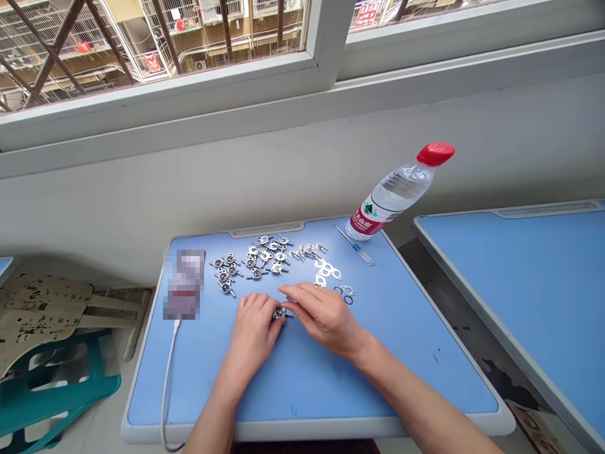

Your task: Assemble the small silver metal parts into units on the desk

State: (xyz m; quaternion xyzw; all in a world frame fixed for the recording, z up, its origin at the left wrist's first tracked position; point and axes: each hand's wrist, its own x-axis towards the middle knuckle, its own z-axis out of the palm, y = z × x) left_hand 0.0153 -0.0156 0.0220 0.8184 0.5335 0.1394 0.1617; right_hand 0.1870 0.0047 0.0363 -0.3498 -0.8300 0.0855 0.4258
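A small metal fitting with a flange and a stub pipe is in the fingers of my left hand, low over the blue desk. My right hand is close beside it, thumb at the fitting and fingers bent together above. Whatever sits between the right fingertips is too small to make out. Beyond my hands lie several similar metal fittings in loose groups. To their right are small metal pieces with stems, flat oval metal plates and dark rings.
A screwdriver with a clear handle lies near a red-capped water bottle at the desk's back right. On the left is a blurred phone with a white cable. Another blue desk stands to the right, beneath the window wall.
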